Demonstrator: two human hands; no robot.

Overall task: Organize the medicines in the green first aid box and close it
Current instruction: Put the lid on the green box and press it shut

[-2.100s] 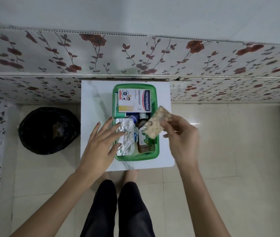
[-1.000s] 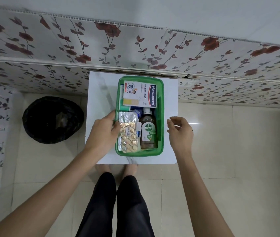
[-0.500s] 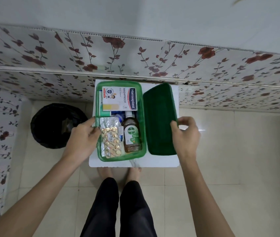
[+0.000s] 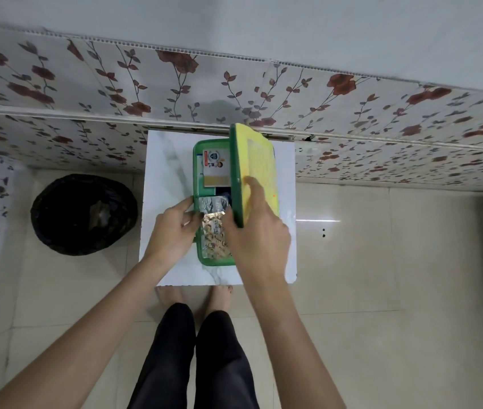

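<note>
The green first aid box [image 4: 202, 262] is sitting mid-surface [image 4: 163, 172]. The right hand [image 4: 259, 231] is gripping the lid [image 4: 259, 160], tilted on edge over the box's 3 o'clock side. The left hand [image 4: 172, 231] is clasping the 9 o'clock rim. Blister packs [image 4: 215, 237] are lying exposed inside.

Head cam, steep down, table [image 4: 163, 172] near.

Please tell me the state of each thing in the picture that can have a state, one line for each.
Green plastic first aid box: open, not yet covered.
Green lid with yellow top: tilted on edge over the box's right side, not seated.
Gold blister pack of tablets: lying flat inside the box.
Black-lined waste bin: open, on the floor.
Left hand: grip on the box's left rim.
Right hand: holding the lid.
</note>
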